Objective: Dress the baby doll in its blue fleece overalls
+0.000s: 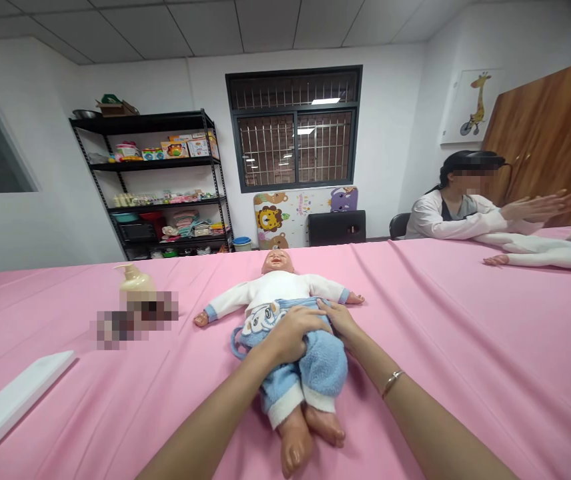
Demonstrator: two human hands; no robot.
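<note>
The doll (279, 288) lay face-up on the bench (415, 320), likely for access from both sides. Your left hand (290, 333) lay across the blue trousers (324, 367), your right hand (344, 324) at their waist; whether the fingers gripped fabric was indeterminable.

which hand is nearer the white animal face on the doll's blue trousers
Left. The left hand rests on the blue trousers, just beside the white animal face; the right hand is farther off, at the trousers' opposite side.
</note>
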